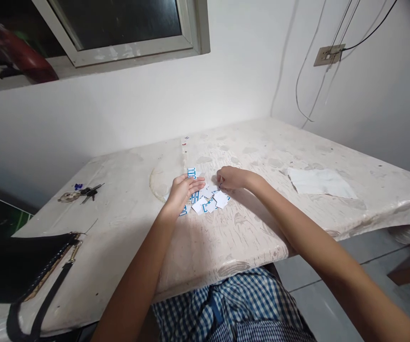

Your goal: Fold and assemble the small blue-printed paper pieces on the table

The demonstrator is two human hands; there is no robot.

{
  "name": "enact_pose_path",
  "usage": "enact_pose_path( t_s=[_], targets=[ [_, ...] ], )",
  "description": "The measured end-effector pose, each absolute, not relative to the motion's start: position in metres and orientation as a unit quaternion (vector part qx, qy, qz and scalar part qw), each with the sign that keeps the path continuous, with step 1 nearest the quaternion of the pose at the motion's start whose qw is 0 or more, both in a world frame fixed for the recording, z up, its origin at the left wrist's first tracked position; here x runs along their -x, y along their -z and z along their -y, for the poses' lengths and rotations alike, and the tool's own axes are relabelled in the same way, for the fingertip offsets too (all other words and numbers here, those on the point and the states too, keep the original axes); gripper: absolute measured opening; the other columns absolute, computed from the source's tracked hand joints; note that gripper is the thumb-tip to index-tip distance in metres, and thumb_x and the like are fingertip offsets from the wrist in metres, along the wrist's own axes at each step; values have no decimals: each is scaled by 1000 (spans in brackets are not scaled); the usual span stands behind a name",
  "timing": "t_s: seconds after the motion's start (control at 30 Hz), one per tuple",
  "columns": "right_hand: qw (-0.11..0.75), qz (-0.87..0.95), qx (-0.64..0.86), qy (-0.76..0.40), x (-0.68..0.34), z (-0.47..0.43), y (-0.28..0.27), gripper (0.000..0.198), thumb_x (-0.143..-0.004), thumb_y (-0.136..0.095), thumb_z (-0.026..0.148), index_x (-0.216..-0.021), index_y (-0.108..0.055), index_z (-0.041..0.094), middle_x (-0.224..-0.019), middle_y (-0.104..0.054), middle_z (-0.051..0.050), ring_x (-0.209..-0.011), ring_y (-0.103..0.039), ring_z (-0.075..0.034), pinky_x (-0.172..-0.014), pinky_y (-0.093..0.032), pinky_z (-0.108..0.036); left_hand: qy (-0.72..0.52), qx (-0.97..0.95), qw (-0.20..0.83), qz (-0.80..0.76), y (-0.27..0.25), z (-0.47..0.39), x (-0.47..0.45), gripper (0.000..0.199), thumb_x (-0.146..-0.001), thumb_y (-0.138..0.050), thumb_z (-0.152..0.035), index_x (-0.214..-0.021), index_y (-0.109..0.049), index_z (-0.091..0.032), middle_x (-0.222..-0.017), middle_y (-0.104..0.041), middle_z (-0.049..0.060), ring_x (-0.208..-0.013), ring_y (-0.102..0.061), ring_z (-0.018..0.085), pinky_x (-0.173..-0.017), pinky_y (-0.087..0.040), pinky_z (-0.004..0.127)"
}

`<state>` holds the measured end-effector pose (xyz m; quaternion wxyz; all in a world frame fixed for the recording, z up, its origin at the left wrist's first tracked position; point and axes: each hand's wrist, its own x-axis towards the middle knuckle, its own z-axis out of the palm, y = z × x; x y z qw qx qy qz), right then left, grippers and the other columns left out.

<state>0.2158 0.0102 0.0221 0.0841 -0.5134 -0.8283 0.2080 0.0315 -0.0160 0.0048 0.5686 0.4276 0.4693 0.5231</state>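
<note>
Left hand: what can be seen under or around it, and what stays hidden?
Around the left hand, white paper pieces, some with blue markings, show on the table. Whatever lies directly beneath it is covered.

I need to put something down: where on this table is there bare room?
Bare: between the keys and the left hand; behind the right hand, toward the wall. Crowded: among the paper pieces by both hands.
</note>
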Motion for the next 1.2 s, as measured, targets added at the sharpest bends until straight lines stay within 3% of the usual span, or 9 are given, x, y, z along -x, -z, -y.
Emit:
enact_pose_path(
  t_s=[0.17, 0.4, 0.67, 0.87, 1.07, 1.2],
  targets=[
    [48, 831, 507, -223, -211, 0, -29, 22, -59, -53, -6, -61, -59, 15, -62, -59, -6, -52, -50, -13, -46, -31, -25, -499, -446, 567, -480, -5, 19, -35, 6, -80, -48, -7, -78, -52, -11, -80, -69, 13, -63, -67, 16, -79, -53, 36],
    [29, 828, 510, -232, -218, -1, -31, 39, -58, -55, -4, -90, -63, 17, -86, -62, -8, -60, -54, -14, -48, -34, -24, -485, -457, 564, -488, -6, 22, -37, 6, -80, -47, -9, -78, -52, -12, -81, -69, 13, -63, -66, 16, -80, -52, 37],
    [-37, 815, 537, -212, -220, -1, -35, 32, -64, -57, 6, -95, -61, 14, -86, -62, -8, -67, -56, -17, -50, -33, -24, -466, -474, 566, -488, -2, 20, -35, 5, -80, -48, -10, -81, -53, -10, -85, -69, 15, -65, -66, 16, -79, -53, 35],
    [72, 842, 507, -172, -225, -9, -32, 34, -65, -53, 2, -96, -63, 12, -86, -63, -8, -71, -55, -15, -53, -34, -23, -466, -470, 566, -492, -5, 20, -34, 5, -79, -48, -9, -81, -53, -11, -82, -69, 13, -67, -67, 16, -77, -53, 33],
    [215, 847, 463, -150, -223, -12, -35, 31, -73, -43, -1, -89, -67, 10, -87, -66, -10, -78, -57, -16, -68, -40, -25, -451, -476, 566, -500, -5, 22, -37, 6, -79, -49, -7, -78, -51, -12, -77, -69, 12, -64, -67, 16, -72, -54, 31],
    [342, 794, 417, -280, -219, -13, -32, 35, -74, -48, 4, -107, -58, 10, -77, -64, -6, -59, -55, -12, -59, -42, -25, -413, -488, 583, -501, -5, 24, -40, 10, -82, -44, -6, -84, -51, -12, -70, -68, 10, -61, -66, 15, -68, -55, 29]
  ],
)
